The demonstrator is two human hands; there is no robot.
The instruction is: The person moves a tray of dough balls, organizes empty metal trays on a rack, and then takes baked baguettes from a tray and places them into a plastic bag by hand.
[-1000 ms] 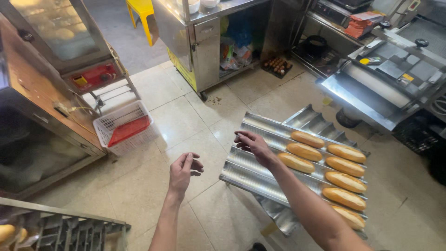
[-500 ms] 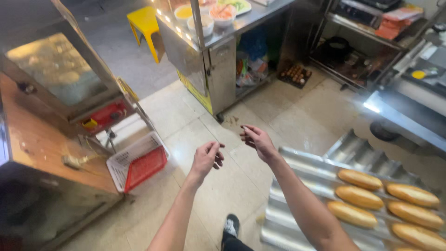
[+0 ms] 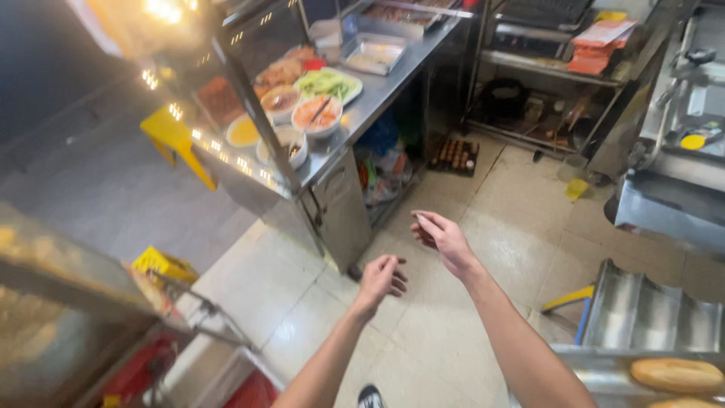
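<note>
Left hand (image 3: 381, 278) loosely curled, empty; right hand (image 3: 444, 238) half-open, empty, above the tiled floor (image 3: 521, 211).

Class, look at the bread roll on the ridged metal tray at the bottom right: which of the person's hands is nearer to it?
Right. The right hand hangs empty up and left of the bread roll; the left hand is farther left again, also empty above the floor.
</note>
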